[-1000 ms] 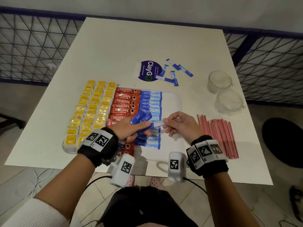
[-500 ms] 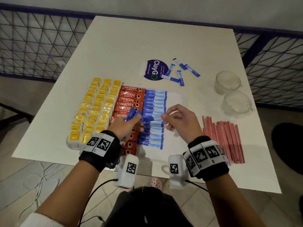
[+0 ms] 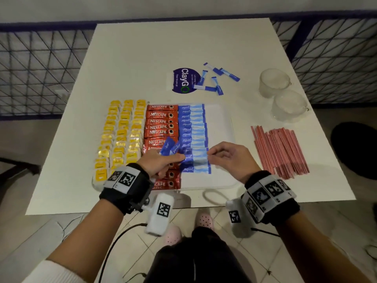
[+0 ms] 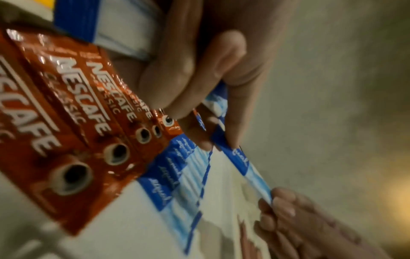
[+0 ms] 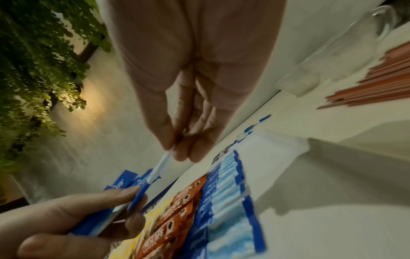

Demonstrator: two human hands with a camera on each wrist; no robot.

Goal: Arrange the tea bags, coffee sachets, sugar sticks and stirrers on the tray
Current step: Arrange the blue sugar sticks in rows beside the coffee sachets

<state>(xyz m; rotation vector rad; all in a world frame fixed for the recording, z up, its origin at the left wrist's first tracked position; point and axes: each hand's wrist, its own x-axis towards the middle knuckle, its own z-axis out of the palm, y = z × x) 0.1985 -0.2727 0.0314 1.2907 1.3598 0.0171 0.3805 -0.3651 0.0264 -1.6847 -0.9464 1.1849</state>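
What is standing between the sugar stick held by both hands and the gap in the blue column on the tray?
Nothing visible. The sugar stick, pinched by the left hand and right hand, hangs directly over the sugar column on the tray.

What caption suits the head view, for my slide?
Both hands hold one blue sugar stick over the white tray: left hand, right hand.
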